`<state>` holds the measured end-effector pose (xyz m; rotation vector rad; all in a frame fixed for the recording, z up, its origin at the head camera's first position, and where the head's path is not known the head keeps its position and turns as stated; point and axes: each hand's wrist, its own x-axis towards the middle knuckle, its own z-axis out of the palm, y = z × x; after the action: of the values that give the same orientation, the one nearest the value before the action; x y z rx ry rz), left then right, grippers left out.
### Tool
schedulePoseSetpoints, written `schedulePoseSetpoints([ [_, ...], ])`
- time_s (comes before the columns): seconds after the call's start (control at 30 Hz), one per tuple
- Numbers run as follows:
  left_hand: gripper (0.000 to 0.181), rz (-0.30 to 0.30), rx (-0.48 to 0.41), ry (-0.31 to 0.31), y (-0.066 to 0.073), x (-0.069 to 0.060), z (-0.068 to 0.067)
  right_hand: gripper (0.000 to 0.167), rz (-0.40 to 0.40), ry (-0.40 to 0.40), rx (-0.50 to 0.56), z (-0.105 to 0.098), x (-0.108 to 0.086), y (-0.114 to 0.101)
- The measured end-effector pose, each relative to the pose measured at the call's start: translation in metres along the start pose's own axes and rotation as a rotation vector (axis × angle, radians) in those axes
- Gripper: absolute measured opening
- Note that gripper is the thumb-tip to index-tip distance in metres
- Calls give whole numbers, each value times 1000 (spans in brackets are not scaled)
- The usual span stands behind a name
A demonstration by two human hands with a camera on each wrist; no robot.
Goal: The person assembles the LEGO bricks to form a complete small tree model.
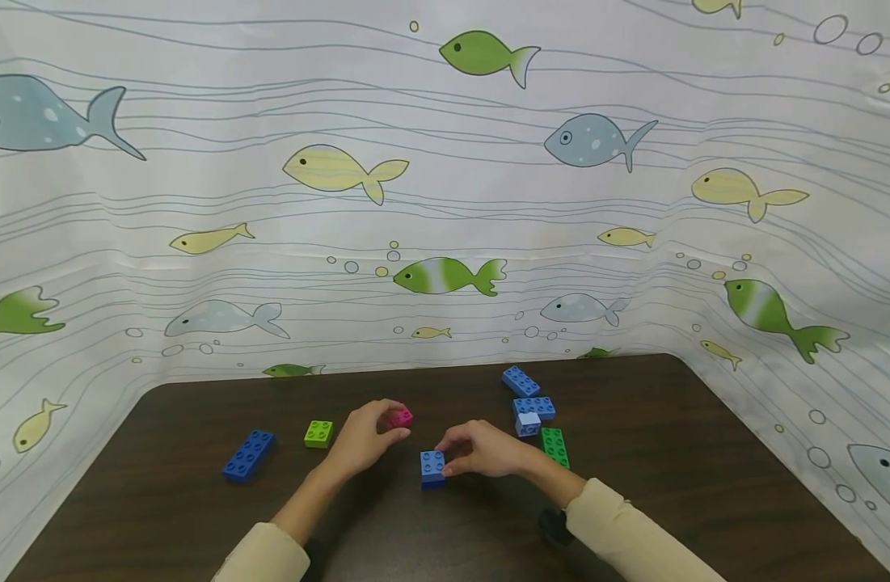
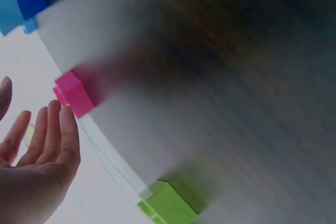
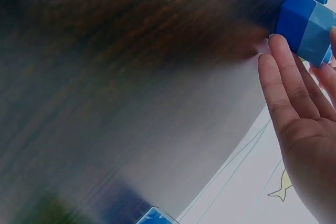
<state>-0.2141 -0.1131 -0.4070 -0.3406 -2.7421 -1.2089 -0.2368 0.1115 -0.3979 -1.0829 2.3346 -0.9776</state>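
Note:
A two-brick stack, a lighter blue toy brick on a darker blue brick [image 1: 432, 468], stands on the table in front of me. My right hand [image 1: 482, 450] holds the stack at its right side with thumb and forefinger; its other fingers extend beside the darker brick [image 3: 292, 19]. My left hand [image 1: 362, 436] reaches to a small pink brick [image 1: 402, 417], thumb and fingers spread. In the left wrist view the fingertips [image 2: 68, 116] lie close by the pink brick [image 2: 77, 95]; whether they touch it I cannot tell.
A lime brick [image 1: 318, 434] and a long dark blue brick [image 1: 248, 455] lie left on the brown table [image 1: 153, 501]. At right are two long blue bricks [image 1: 520, 380], a small light blue brick [image 1: 528, 423] and a green brick [image 1: 554, 447]. A fish-printed curtain [image 1: 445, 202] borders the table.

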Motion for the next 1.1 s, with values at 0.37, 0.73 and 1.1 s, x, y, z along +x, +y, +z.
schedulePoseSetpoints([
  [0.37, 39, -59, 60, 11, -13, 17, 2, 20, 30, -6, 12, 0, -1, -1],
  [0.73, 41, -105, 98, -42, -17, 21, 4, 21, 37, -1, 9, -1, 0, -1],
  [1.1, 37, -122, 135, -55, -18, 22, 6, 20, 37, -6, 14, 0, -1, -1],
])
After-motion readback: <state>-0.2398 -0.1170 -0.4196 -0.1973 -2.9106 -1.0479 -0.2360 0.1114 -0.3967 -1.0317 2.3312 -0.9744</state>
